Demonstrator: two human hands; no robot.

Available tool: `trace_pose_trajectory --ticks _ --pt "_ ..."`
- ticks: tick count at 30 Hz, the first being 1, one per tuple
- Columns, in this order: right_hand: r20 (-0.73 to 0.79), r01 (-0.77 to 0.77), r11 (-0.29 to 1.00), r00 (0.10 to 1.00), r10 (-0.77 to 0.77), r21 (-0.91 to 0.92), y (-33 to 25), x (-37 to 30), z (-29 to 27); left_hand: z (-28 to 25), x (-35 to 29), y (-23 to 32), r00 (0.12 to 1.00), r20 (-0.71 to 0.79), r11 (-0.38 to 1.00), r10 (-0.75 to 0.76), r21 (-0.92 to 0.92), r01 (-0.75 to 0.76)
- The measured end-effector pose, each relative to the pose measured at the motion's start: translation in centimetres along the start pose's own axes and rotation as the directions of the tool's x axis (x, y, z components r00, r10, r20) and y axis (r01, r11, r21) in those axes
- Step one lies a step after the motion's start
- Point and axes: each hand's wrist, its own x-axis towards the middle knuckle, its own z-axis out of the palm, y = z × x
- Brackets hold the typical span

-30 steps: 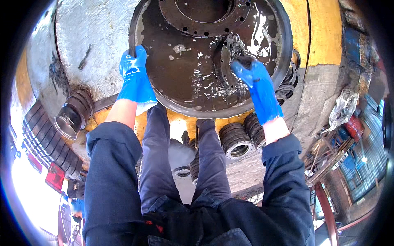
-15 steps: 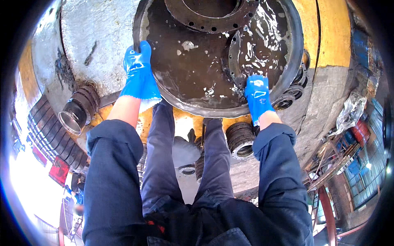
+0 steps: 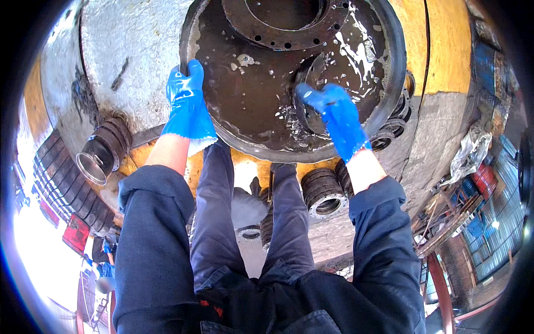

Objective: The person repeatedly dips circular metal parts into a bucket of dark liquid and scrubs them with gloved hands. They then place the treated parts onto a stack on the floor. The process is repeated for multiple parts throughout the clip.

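- Basin [image 3: 267, 151]: round, with a thick, dark grey rim; we find it directly before the person, holding murky brown liquid with pale froth patches, and white glare across its right half.
- Smaller round part [image 3: 315, 68]: located inside the basin, right of centre, partly under the liquid. We note a dark, wet, curved edge and a shiny inner face; it appears tilted, and its lower portion is hidden by the liquid and the glove.
- Large flange [image 3: 283, 37]: lies at the far side of the basin, cut by the upper edge of the view. We record a brown, rust-toned surface, a wide central opening and a row of bolt holes along its near border.
- Left hand [image 3: 186, 94]: in a glossy blue glove, closed over the basin's left rim, thumb on the inner side, fingers pressed together outside.
- Right hand [image 3: 329, 103]: in a matching glove, over the smaller round part, blurred. We cannot tell whether its fingers are pinching anything, nor confirm contact.
- Stacked rings [image 3: 322, 192]: dark, ribbed, standing near the person's legs, below the basin in our view.
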Motion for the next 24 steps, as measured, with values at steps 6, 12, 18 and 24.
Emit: trace_pose_trajectory --ticks 6,12,18,24 --pt "0.052 0.027 0.978 0.998 -0.039 0.208 1.6 0.4 -4.3 -0.3 -0.1 -0.1 0.999 -0.046 1.000 -0.011 0.005 0.011" --pt "0.130 0.084 0.844 0.991 -0.018 -0.529 8.2 -1.7 1.3 -0.2 -0.5 0.3 0.999 -0.028 1.000 -0.022 -0.001 0.022" --pt "0.107 0.127 0.827 0.991 -0.081 -0.548 7.4 -1.0 5.3 -0.1 0.2 -0.1 0.999 -0.035 0.998 -0.016 0.056 0.018" --pt "0.176 0.148 0.873 0.982 -0.073 -0.464 6.7 -1.5 3.4 -0.3 -0.5 0.8 0.997 -0.079 0.998 0.000 0.059 0.004"
